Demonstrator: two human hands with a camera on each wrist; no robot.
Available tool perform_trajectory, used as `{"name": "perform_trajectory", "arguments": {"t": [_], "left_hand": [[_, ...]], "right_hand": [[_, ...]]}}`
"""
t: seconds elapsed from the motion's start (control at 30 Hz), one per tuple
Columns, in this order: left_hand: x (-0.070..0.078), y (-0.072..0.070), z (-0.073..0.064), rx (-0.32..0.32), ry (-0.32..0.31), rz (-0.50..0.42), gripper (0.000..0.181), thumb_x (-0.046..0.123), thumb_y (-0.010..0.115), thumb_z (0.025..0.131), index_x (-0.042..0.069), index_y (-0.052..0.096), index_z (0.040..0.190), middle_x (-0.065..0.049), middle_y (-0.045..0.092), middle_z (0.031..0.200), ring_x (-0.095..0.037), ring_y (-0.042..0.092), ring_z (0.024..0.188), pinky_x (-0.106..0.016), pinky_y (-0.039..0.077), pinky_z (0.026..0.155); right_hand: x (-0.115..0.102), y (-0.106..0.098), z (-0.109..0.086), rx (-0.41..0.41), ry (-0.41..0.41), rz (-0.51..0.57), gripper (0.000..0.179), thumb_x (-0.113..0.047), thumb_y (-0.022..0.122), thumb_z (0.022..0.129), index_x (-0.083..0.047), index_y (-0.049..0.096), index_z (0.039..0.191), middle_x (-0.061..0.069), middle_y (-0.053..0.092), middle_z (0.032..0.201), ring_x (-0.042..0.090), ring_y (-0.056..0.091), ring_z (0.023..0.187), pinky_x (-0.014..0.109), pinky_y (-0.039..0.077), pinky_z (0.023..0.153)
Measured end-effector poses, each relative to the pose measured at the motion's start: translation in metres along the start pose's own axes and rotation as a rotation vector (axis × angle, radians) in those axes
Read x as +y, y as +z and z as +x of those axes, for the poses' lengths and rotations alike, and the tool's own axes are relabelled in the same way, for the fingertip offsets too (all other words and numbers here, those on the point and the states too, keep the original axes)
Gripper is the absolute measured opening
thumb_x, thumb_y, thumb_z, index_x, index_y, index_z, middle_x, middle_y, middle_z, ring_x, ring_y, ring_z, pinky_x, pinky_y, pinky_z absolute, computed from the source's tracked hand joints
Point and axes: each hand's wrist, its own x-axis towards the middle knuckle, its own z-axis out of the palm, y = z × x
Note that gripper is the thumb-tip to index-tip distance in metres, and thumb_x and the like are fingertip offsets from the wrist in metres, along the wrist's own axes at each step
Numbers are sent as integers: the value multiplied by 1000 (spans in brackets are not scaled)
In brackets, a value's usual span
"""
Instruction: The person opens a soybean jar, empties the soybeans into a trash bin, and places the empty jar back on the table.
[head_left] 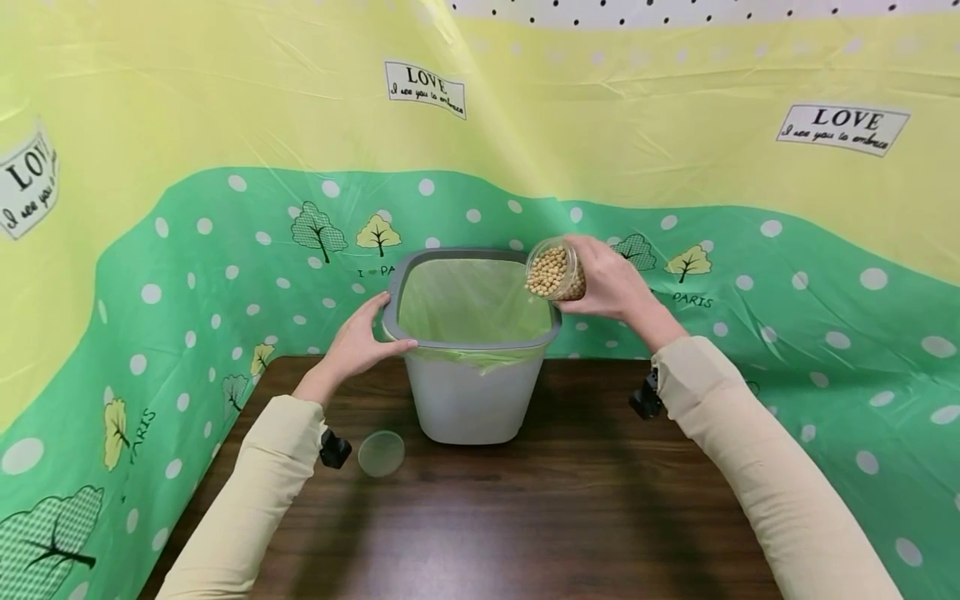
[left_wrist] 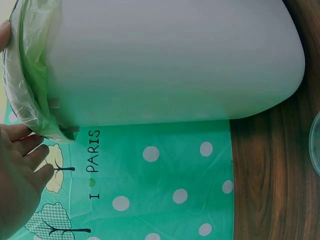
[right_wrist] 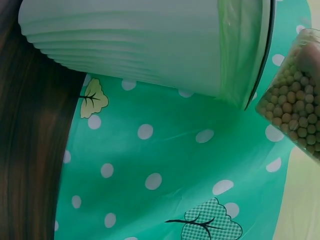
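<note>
A light grey trash bin point(head_left: 474, 396) stands upright on the table, lined with a thin green bag point(head_left: 472, 300) folded out under its darker grey rim. My left hand point(head_left: 356, 337) holds the bin's rim at the left corner, thumb on the front edge and fingers along the left side. In my right hand point(head_left: 611, 279) is a clear plastic jar point(right_wrist: 295, 100) full of round tan beans, like soybeans point(head_left: 549, 271). The jar is tipped, its open mouth facing left over the bin's right rim. The beans lie close to the jar's mouth.
A round translucent lid point(head_left: 381, 453) lies on the dark wooden table point(head_left: 480, 533), in front of the bin and to its left. Behind and beside the table hangs a green and yellow printed cloth point(head_left: 225, 250). A small black camera sits on each wrist.
</note>
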Motion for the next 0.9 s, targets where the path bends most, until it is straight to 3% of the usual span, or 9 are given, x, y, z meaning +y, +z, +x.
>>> {"name": "perform_trajectory", "arguments": {"t": [0.37,0.63,0.9], "left_hand": [[-2,0,1,13,1,-14,93,55,66,73,13,24,145,-6,23,149,-28,22,135,-52,26,103],[-4,2,2,13,-1,-27,94,55,66,73,14,23,145,-5,22,149,-28,21,135,-52,25,103],[-4,2,2,12,-8,-38,94,55,66,73,15,23,145,-4,22,149,-27,20,135,-52,25,103]], "right_hand": [[0,2,9,-2,-156,-113,94,-39,81,53,3,41,127,25,49,120,40,50,108,51,43,89],[1,-2,14,12,-214,-167,95,-40,81,51,4,42,126,24,51,115,39,54,99,50,46,85],[-1,-5,17,1,-248,-198,97,-41,81,51,4,41,127,24,51,116,40,52,102,51,44,87]]}}
